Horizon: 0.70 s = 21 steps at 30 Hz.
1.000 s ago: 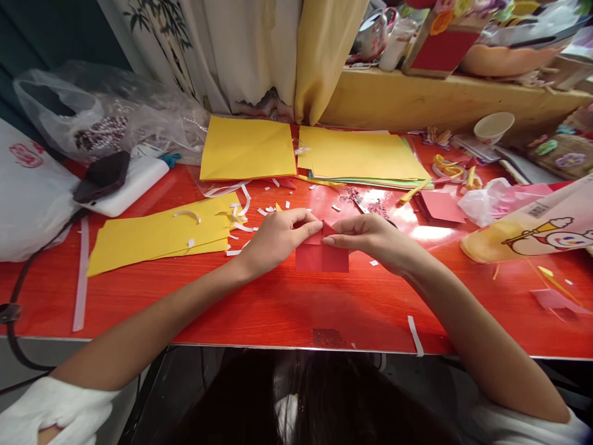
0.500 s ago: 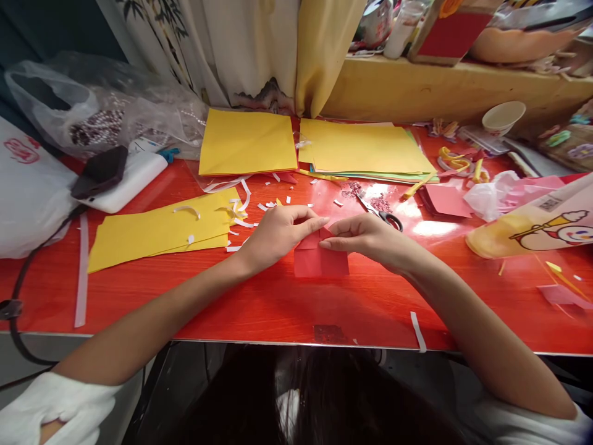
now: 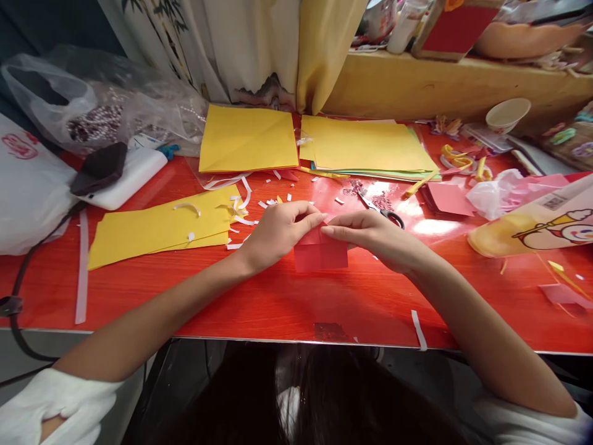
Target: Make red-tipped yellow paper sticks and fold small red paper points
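Observation:
A small creased sheet of red paper (image 3: 321,256) is held just over the red table (image 3: 259,309), its lower part hanging toward me. My left hand (image 3: 282,232) pinches its upper left edge between thumb and fingers. At the upper right, my right hand (image 3: 365,233) grips the same paper, thumb on top. The fingertips of both hands nearly meet and hide the paper's top edge. Behind my right hand lies a pair of scissors (image 3: 382,212) with black handles. Yellow paper strips (image 3: 152,227) with white scraps on them are left of my left hand.
Two stacks of coloured paper, a left stack (image 3: 248,139) and a right stack (image 3: 365,145), lie at the back. A drink cup (image 3: 528,222) lies tilted at right, near pink paper squares (image 3: 447,198). A phone (image 3: 99,168) and plastic bags (image 3: 32,185) are at left.
My right thumb has shifted slightly up along the paper, and my right fingers have tucked closer behind it. Both hands still hold the sheet. The view has tilted a little.

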Motion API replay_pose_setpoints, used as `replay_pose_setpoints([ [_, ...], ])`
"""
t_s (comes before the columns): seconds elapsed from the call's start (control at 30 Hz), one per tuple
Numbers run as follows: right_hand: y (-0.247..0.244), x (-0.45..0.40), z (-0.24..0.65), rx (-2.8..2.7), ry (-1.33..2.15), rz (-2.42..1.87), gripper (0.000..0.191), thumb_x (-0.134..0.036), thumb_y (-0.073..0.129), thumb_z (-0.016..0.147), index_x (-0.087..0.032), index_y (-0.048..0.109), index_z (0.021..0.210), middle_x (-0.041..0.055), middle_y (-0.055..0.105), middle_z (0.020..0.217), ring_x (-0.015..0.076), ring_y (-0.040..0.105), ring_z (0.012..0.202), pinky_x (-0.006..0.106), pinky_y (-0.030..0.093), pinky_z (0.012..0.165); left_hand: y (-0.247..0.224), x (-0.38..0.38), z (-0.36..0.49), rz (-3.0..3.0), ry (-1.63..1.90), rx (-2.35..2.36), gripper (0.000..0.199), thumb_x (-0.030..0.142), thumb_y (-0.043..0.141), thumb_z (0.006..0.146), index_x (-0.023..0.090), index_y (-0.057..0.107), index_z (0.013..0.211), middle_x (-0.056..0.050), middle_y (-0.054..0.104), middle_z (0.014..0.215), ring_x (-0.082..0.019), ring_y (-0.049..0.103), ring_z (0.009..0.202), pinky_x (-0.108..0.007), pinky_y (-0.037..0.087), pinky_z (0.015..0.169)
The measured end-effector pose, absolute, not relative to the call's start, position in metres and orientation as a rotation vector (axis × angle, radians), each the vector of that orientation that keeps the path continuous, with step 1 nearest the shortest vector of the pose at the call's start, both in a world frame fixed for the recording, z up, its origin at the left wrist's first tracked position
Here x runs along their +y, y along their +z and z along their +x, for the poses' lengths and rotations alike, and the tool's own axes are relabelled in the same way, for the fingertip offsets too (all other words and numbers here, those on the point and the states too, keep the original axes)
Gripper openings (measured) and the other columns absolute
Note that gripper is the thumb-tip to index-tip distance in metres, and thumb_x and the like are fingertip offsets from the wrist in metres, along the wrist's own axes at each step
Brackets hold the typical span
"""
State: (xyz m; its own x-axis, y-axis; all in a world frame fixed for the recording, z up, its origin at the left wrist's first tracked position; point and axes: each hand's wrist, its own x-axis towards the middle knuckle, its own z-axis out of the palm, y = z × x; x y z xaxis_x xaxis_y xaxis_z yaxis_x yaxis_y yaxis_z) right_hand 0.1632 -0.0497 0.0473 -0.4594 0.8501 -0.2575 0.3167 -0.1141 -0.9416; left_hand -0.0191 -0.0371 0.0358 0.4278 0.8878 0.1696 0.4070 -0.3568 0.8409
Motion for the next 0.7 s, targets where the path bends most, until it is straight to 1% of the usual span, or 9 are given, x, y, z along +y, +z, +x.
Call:
replay_pose_setpoints([
  [0.07, 0.0477, -0.0492, 0.1638, -1.686, 1.669, -1.245, 0.032, -0.045, 0.058, 0.079, -0.014, 0.059, 0.073, 0.003, 0.055, 0.071, 0.0124, 0.051, 0.068, 0.027, 0.041, 0.062, 0.0369, -0.0392, -0.0182, 2.011, 0.847, 1.078, 0.023, 0.029, 0.048, 0.087, 0.014, 0.063, 0.078, -0.001, 0.064, 0.076, -0.009, 0.054, 0.07, -0.022, 0.039, 0.065],
  [0.1, 0.0481, -0.0491, 0.164, -1.694, 1.67, -1.239, 0.032, -0.045, 0.057, 0.079, -0.014, 0.059, 0.073, 0.0031, 0.055, 0.071, 0.0126, 0.052, 0.068, 0.027, 0.041, 0.062, 0.0374, -0.0403, -0.0177, 2.036, 0.857, 1.075, 0.022, 0.028, 0.048, 0.087, 0.014, 0.062, 0.078, -0.001, 0.064, 0.076, -0.009, 0.055, 0.07, -0.022, 0.039, 0.066],
  [0.23, 0.0487, -0.0491, 0.1644, -1.827, 1.485, -1.291, 0.032, -0.044, 0.058, 0.079, -0.013, 0.059, 0.069, 0.0002, 0.05, 0.064, 0.0093, 0.045, 0.059, 0.025, 0.034, 0.054, 0.0376, -0.0421, -0.0168, 2.083, 0.875, 1.076, 0.02, 0.026, 0.047, 0.087, 0.014, 0.06, 0.078, -0.002, 0.064, 0.078, -0.009, 0.055, 0.072, -0.022, 0.04, 0.068],
  [0.3, 0.0482, -0.0494, 0.1648, -1.884, 1.403, -1.306, 0.032, -0.044, 0.058, 0.08, -0.013, 0.059, 0.069, -0.0001, 0.049, 0.062, 0.009, 0.043, 0.058, 0.024, 0.033, 0.053, 0.0371, -0.0413, -0.017, 2.084, 0.85, 1.085, 0.02, 0.026, 0.047, 0.087, 0.014, 0.06, 0.077, -0.001, 0.064, 0.078, -0.009, 0.055, 0.072, -0.022, 0.039, 0.067],
  [0.43, 0.0468, -0.0498, 0.1656, -1.96, 1.283, -1.332, 0.034, -0.045, 0.058, 0.079, -0.014, 0.06, 0.067, -0.0005, 0.047, 0.06, 0.0093, 0.043, 0.057, 0.024, 0.032, 0.053, 0.0364, -0.039, -0.0176, 2.059, 0.807, 1.107, 0.02, 0.028, 0.049, 0.086, 0.015, 0.06, 0.076, 0.001, 0.064, 0.077, -0.009, 0.055, 0.072, -0.022, 0.038, 0.067],
  [0.6, 0.0475, -0.0504, 0.1647, -1.958, 1.212, -1.366, 0.034, -0.046, 0.056, 0.081, -0.013, 0.064, 0.074, 0.0006, 0.049, 0.061, 0.01, 0.045, 0.059, 0.024, 0.032, 0.052, 0.0372, -0.0386, -0.0175, 2.006, 0.831, 1.089, 0.021, 0.032, 0.051, 0.085, 0.015, 0.061, 0.075, 0.001, 0.063, 0.074, -0.008, 0.053, 0.069, -0.021, 0.038, 0.064],
  [0.7, 0.0478, -0.0503, 0.1643, -1.967, 1.203, -1.371, 0.035, -0.046, 0.055, 0.081, -0.013, 0.064, 0.073, 0.0008, 0.05, 0.061, 0.0099, 0.045, 0.058, 0.024, 0.031, 0.052, 0.037, -0.0388, -0.0173, 2.009, 0.825, 1.094, 0.022, 0.032, 0.05, 0.086, 0.015, 0.061, 0.075, 0.001, 0.063, 0.074, -0.008, 0.053, 0.069, -0.021, 0.037, 0.064],
])
